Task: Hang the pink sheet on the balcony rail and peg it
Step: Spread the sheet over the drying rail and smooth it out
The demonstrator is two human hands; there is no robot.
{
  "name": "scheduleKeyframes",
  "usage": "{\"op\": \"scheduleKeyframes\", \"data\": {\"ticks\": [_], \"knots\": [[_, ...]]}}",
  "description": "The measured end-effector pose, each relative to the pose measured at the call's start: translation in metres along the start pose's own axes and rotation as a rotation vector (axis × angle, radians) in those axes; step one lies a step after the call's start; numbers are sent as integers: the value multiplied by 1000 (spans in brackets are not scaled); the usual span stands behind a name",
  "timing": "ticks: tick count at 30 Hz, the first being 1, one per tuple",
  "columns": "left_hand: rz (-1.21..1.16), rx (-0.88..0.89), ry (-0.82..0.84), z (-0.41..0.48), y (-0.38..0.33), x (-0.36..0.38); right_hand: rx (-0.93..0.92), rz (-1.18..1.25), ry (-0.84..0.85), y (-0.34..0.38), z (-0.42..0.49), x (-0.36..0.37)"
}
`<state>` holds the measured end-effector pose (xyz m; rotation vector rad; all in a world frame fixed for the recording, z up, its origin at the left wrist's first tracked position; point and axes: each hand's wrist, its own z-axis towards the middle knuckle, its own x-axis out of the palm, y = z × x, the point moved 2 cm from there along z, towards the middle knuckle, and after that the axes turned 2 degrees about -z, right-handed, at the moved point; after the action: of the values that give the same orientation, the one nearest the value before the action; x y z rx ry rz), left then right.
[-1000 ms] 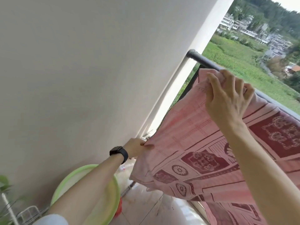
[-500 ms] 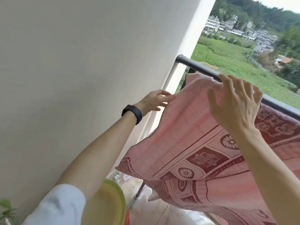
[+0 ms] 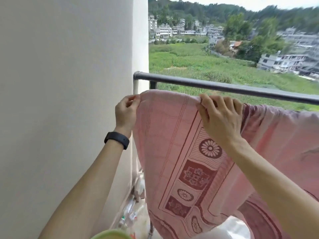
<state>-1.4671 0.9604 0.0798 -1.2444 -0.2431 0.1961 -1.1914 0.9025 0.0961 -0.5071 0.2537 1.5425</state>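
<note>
Both hands are up at the top edge of the pink sheet [image 3: 174, 152], and everything turns on one gap: the rail [image 3: 224, 87] lies just beyond and slightly above that held edge, running left to right from the wall [image 3: 69, 83] out across the view, and the edge between the two grips runs roughly parallel to it. The left hand [image 3: 126, 112] pinches the sheet's corner between thumb and fingertips, closed tight on the cloth, close to the wall end of the rail. The right hand [image 3: 220, 116] is curled over the top edge further along, fingers closed down on the fabric, and it sits nearer the rail than the left, just beneath it. Off to the right the sheet seems to lie over the rail already, while this left stretch hangs in front of it, bellying down toward the floor. My read: the lift has to go up and away from the body, left corner travelling furthest, so the edge clears the bar and drops over. The count: one sheet, one rail, two hands, one black wristband [image 3: 117, 140] on the left wrist, and no pegs in sight, so pegging is not yet begun.
</note>
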Motion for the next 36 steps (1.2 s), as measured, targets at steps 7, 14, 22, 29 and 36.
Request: {"op": "scheduleKeyframes", "data": {"ticks": [7, 14, 22, 29, 36], "knots": [[3, -38, -91, -45, 27, -21, -159, 158, -141, 8, -32, -1], [724, 554, 56, -14, -27, 5, 109, 81, 87, -11, -3, -27], [1003, 816, 135, 2, -16, 27, 300, -25, 132, -92, -24, -46], [981, 917, 87, -42, -35, 97, 293, 50, 82, -126, -43, -59], [962, 964, 249, -96, -32, 176, 402, -138, 90, -178, -79, -70]]}}
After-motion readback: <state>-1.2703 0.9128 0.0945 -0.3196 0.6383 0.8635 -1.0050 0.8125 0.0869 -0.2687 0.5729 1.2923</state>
